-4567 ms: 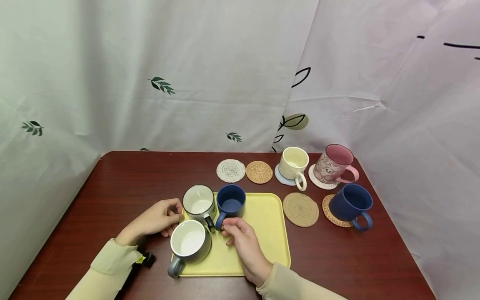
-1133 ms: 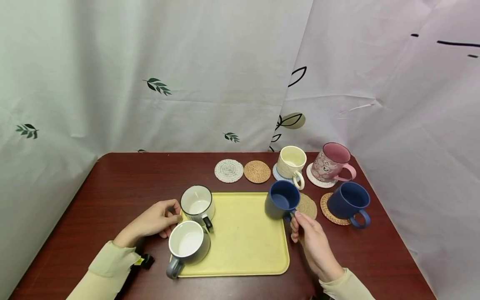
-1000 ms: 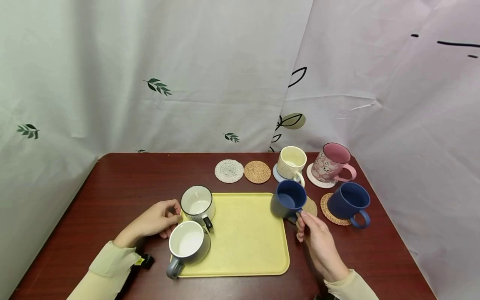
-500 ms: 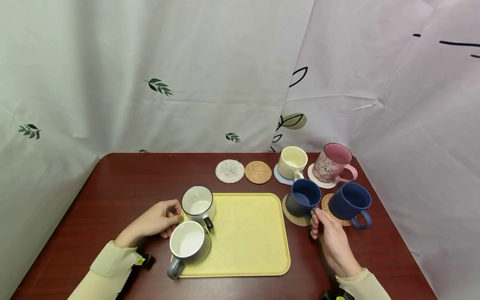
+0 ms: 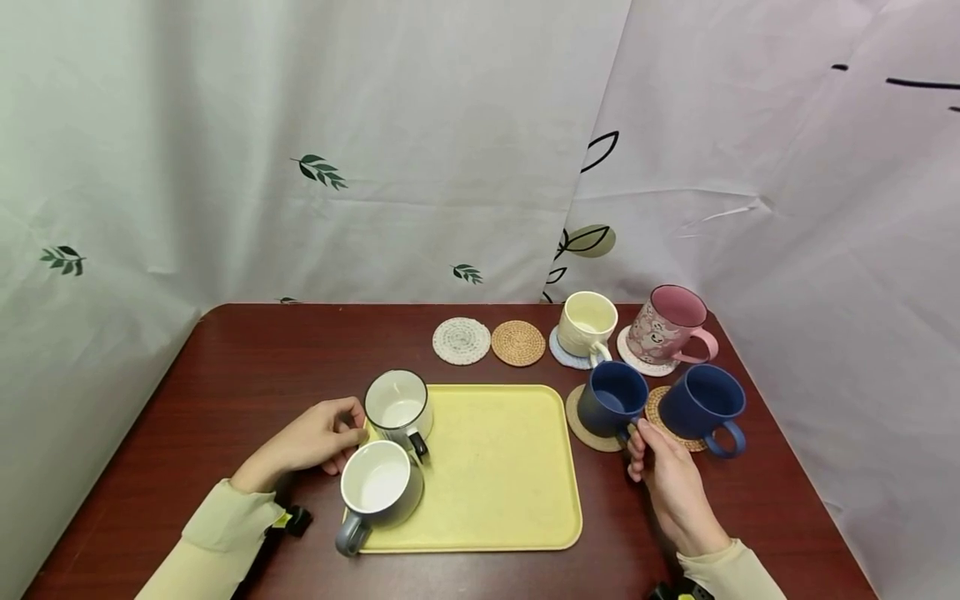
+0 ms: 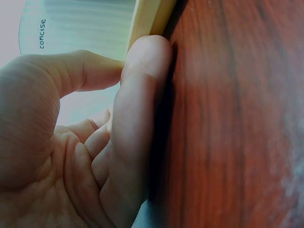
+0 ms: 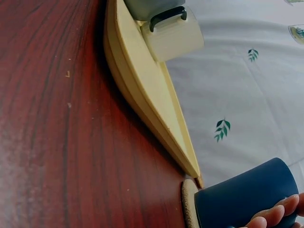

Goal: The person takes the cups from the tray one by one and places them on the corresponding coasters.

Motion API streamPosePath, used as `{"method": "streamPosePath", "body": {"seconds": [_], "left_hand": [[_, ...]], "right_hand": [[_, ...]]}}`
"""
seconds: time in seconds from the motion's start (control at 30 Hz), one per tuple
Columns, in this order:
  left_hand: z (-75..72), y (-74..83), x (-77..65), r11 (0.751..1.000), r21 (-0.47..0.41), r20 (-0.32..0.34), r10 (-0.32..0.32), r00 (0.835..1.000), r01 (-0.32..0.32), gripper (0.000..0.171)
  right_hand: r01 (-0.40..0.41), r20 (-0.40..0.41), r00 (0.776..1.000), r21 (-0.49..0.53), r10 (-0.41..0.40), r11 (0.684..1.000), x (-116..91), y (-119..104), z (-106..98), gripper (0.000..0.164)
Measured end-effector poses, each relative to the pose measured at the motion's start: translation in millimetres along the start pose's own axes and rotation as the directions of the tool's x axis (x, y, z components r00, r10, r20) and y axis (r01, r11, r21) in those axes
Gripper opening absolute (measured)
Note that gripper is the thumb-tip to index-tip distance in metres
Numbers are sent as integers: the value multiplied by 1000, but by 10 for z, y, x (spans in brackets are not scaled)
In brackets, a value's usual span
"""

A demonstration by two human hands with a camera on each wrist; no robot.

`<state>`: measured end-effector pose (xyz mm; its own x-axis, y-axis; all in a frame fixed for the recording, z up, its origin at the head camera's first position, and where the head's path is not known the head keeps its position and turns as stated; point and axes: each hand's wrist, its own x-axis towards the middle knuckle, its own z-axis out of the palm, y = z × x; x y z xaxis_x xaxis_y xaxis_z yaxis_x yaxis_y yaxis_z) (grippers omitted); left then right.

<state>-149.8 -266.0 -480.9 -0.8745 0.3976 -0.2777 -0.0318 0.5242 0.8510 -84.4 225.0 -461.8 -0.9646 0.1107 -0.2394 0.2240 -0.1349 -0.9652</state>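
My right hand [image 5: 670,483] pinches the handle of a dark blue mug [image 5: 609,400]. This mug stands upright on a round tan coaster [image 5: 581,429]; in the right wrist view the blue mug [image 7: 247,194] meets the coaster [image 7: 189,204]. My left hand [image 5: 318,435] is at the left edge of a yellow tray [image 5: 502,467]. In the left wrist view its thumb and index finger pinch the tray's rim [image 6: 149,19]. On the tray's left part stand a white mug with a black handle [image 5: 396,404] and a grey mug with white inside [image 5: 382,492].
A second blue mug [image 5: 701,404] on a woven coaster stands just right. Behind are a cream mug [image 5: 583,329] and a pink patterned mug [image 5: 660,329], both on coasters. A white coaster [image 5: 461,341] and a tan woven coaster [image 5: 518,343] lie bare at the back.
My right hand has carried the blue mug from the tray, beside the white mug, rightward onto the round tan coaster. My left hand has stayed at the tray's edge.
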Motion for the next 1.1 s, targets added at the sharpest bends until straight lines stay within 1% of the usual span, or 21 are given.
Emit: {"method": "streamPosePath", "body": {"seconds": [0.37, 0.5, 0.63, 0.8, 0.97, 1.1], "left_hand": [[8, 23, -10, 1000, 8, -1, 6, 1000, -6, 17], [10, 30, -13, 1000, 11, -3, 6, 1000, -6, 16], [11, 37, -16, 1000, 10, 0, 5, 1000, -5, 16], [11, 38, -16, 1000, 11, 1, 3, 1000, -3, 16], [12, 35, -14, 1000, 8, 0, 2, 1000, -2, 16], [11, 33, -14, 1000, 9, 0, 1, 1000, -1, 16]], "right_hand": [[-1, -5, 1000, 15, 1, 1000, -10, 20, -25, 40], [0, -21, 1000, 8, 0, 1000, -12, 19, -18, 38], [-2, -55, 998, 0, 2, 1000, -21, 27, -12, 36], [2, -114, 993, -40, -7, 999, -44, 39, -18, 31], [44, -161, 985, -63, -54, 997, -71, 36, -32, 22], [109, -216, 969, -59, -119, 992, -98, 28, -14, 10]]}}
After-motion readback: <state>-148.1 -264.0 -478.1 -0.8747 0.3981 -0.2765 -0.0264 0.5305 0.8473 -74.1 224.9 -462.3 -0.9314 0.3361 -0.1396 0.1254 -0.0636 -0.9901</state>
